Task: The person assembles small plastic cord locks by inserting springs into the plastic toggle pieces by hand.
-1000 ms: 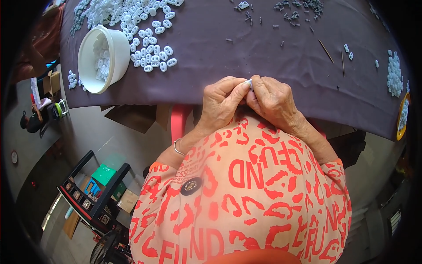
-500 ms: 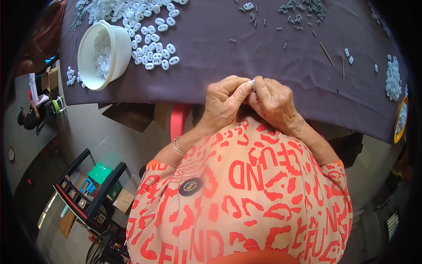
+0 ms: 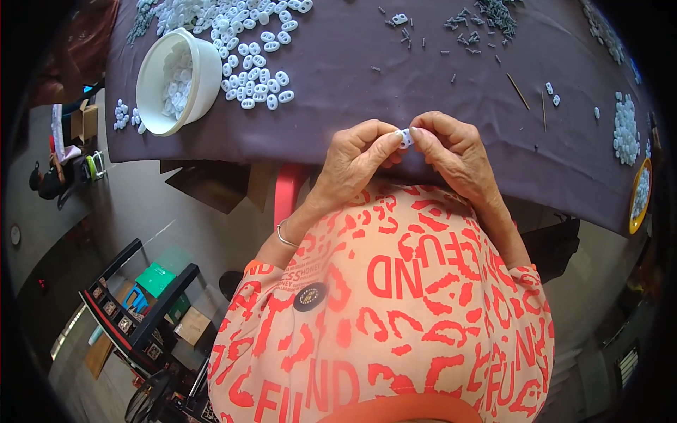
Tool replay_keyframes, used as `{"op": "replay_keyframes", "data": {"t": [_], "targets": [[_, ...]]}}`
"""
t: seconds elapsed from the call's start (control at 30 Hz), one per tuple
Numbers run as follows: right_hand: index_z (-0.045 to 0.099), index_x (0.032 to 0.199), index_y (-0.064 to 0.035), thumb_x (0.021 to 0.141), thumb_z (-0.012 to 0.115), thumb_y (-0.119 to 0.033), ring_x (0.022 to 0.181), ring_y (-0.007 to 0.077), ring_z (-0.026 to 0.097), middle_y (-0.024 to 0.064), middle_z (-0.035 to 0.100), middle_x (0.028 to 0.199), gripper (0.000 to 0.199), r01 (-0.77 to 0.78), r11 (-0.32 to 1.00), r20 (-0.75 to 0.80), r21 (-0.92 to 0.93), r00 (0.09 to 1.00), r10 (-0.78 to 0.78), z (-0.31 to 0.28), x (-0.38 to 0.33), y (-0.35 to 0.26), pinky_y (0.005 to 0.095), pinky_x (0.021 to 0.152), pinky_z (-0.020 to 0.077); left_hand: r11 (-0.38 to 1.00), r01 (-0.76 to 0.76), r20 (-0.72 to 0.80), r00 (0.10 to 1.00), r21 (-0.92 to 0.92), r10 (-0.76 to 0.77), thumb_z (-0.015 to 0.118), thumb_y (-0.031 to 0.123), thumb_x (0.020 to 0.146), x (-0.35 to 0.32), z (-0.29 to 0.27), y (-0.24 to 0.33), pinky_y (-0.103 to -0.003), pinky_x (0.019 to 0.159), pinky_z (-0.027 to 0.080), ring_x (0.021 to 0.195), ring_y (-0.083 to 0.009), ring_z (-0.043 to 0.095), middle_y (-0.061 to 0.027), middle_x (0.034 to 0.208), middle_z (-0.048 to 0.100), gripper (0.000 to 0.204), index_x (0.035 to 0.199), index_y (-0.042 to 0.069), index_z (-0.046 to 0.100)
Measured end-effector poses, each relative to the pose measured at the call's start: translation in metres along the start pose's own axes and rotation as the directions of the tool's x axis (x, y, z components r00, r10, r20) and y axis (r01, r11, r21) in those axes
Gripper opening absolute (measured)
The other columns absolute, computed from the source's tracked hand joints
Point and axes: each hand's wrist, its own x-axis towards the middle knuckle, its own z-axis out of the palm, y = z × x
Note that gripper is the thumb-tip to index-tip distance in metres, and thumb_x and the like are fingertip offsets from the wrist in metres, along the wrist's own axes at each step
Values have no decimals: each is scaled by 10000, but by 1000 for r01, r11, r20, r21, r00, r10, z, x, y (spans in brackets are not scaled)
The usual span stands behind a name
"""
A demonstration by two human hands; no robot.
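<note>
Between my fingertips, near the table's front edge, is a small white oval cord lock (image 3: 405, 139) with two holes. My left hand (image 3: 358, 156) pinches it from the left between thumb and forefinger. The thumb and forefinger of my right hand (image 3: 457, 148) close on its right end, and whether they grip anything smaller there is hidden. Several matching white cord locks (image 3: 254, 74) lie spread at the left, beyond my left hand. Small dark metal springs (image 3: 471, 32) are scattered farther back at the right.
A white tub (image 3: 210, 77) of translucent white parts stands at the left. Two thin sticks (image 3: 518, 92) lie right of my hands. Small pale plastic parts (image 3: 626, 130) are heaped at the far right, beside a yellow-rimmed dish (image 3: 638, 211). A dark cloth (image 3: 317, 84) covers the table.
My right hand has drawn slightly back to the right and its fingers have spread a little. More of the cord lock shows between my hands. The view has shifted slightly.
</note>
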Motion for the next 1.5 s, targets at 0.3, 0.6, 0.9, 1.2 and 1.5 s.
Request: {"op": "replay_keyframes", "data": {"t": [0.3,0.6,0.9,1.2,1.5], "targets": [[592,863,-21,883,559,-163,508,3,379,-58,475,624,148,-99,988,10,120,995,98,-1,1,-7,164,439,285,992,-8,-21,1000,-123,5,509,207,917,1,-3,2,-211,625,458,711,-77,557,-21,818,610,235,913,-11,596],[573,864,-12,891,542,-152,516,-3,350,-72,442,615,146,-52,991,-29,120,998,55,7,1,-4,171,443,266,999,-43,-24,999,-21,42,513,212,918,6,1,2,-194,615,436,684,-49,510,2,791,581,215,899,7,575],[581,828,-9,880,546,-128,568,11,372,-64,451,628,134,-83,979,65,186,995,72,-1,6,-10,173,484,284,997,-77,-13,997,-19,77,514,183,916,4,5,11,-189,604,420,676,-48,471,10,764,546,181,883,12,562],[586,805,1,878,541,-106,517,11,373,-44,471,601,138,51,979,-69,195,997,-38,9,2,-9,178,444,281,983,-80,2,997,-163,81,477,172,931,6,9,10,-208,649,447,724,-68,520,-27,803,557,187,899,-5,528],[578,809,5,884,535,-113,507,9,381,-44,476,598,146,-8,971,-29,238,999,15,7,3,-13,177,436,289,991,-76,20,997,-109,78,480,179,930,8,3,6,-204,641,441,713,-65,512,-14,802,549,186,896,3,531]]}}
